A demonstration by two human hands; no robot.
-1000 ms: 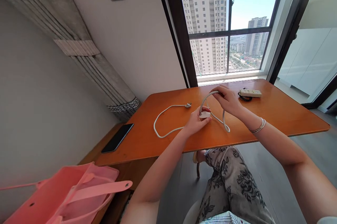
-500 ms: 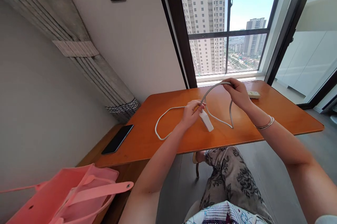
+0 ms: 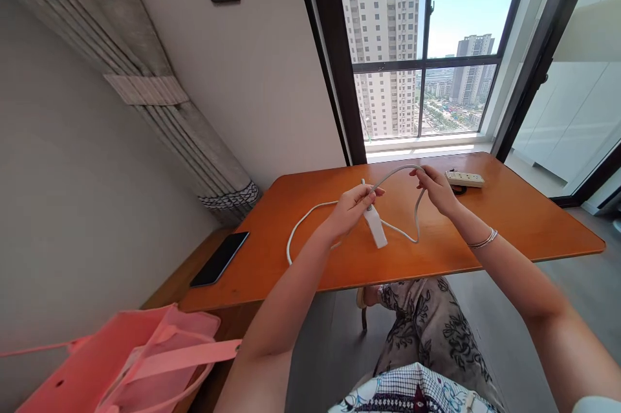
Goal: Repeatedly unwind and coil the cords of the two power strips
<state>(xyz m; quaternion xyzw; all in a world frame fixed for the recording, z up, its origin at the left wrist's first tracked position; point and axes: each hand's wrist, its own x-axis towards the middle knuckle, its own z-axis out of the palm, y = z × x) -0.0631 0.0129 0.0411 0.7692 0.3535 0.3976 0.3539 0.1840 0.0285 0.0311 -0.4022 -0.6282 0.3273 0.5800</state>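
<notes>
A white cable [image 3: 395, 171] arches between my two hands above the wooden table [image 3: 509, 225]. My left hand [image 3: 353, 207] is closed on the cable close to a white rectangular block [image 3: 375, 228], which hangs just below the fingers and looks like a power adapter or small power strip. My right hand [image 3: 434, 189] pinches the cable further along, to the right. From there the cable drops in a loop toward the tabletop. Another stretch of it curves out left of my left hand and passes behind my forearm.
A white power strip [image 3: 464, 179] with a dark cord lies at the back right of the table. At the left edge is a black phone or tablet [image 3: 220, 259]. A pink bag [image 3: 121, 361] stands at lower left. Behind the table is a window [image 3: 422, 63].
My right hand has come slightly down and toward the table, uncovering the power strip behind it. The arch of cable is lower, and the white block has shifted a little left.
</notes>
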